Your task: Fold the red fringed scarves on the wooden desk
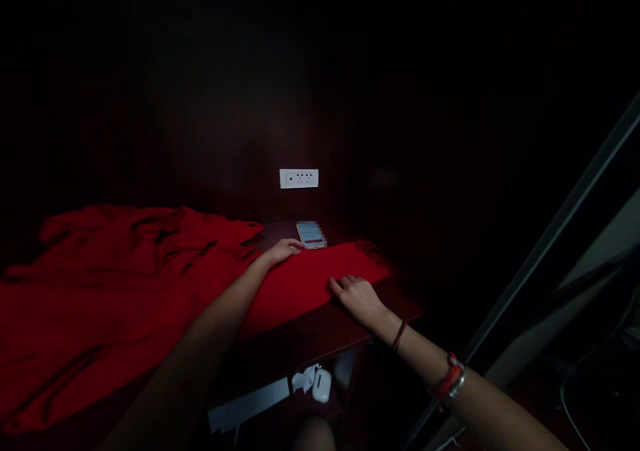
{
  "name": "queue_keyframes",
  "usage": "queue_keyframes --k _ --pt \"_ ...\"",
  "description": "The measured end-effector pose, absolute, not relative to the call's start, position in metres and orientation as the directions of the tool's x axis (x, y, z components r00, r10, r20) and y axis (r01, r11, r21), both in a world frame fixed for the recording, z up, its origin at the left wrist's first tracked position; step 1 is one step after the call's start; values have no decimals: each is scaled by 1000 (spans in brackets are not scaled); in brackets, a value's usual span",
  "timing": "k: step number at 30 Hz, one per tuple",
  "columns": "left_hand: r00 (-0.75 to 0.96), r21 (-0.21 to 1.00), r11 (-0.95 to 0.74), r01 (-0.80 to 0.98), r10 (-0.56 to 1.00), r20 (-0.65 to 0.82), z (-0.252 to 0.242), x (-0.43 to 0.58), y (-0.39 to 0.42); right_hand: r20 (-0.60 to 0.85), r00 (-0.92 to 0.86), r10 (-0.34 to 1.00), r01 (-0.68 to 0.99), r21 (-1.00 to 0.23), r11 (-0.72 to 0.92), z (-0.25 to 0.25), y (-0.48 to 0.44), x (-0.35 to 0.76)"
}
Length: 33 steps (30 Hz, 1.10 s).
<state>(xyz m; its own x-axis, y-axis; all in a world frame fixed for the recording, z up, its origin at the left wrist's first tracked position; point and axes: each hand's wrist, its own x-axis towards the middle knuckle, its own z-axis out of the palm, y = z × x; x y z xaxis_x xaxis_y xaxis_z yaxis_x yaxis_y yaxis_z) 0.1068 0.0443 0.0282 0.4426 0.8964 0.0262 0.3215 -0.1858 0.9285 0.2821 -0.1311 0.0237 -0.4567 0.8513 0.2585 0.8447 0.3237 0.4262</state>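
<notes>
A long red scarf (150, 284) lies spread over a dark wooden table (320, 334), bunched up at the left and flat at the right, with a fringe at its right end. My left hand (283, 250) rests on the scarf's far edge, fingers stretched flat, close to a phone (311, 234) lying face up with its screen lit. My right hand (356, 296) presses on the scarf's near right part, with its fingers curled down onto the cloth. Dark bands and a red-and-silver bracelet sit on my right wrist.
A white socket strip (299, 178) is fixed to the dark wall behind the table. Below the table's front edge lie a white earbud case (321, 384), crumpled white paper (304, 378) and a pale flat strip (249, 406). A slanted metal frame (550, 251) stands at the right.
</notes>
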Motion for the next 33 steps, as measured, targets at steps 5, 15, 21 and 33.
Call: queue_keyframes --k 5,15,21,33 --pt "518 979 -111 168 855 8 53 97 35 296 -433 851 882 332 333 33 -144 282" --pt "594 990 -113 -80 792 139 90 101 38 528 -165 833 746 -486 455 55 -147 275" --pt "553 946 -294 137 815 173 98 158 45 361 106 927 387 -873 296 49 -141 304" --pt "507 804 -428 413 841 187 48 258 72 414 275 868 789 -613 42 8 -125 365"
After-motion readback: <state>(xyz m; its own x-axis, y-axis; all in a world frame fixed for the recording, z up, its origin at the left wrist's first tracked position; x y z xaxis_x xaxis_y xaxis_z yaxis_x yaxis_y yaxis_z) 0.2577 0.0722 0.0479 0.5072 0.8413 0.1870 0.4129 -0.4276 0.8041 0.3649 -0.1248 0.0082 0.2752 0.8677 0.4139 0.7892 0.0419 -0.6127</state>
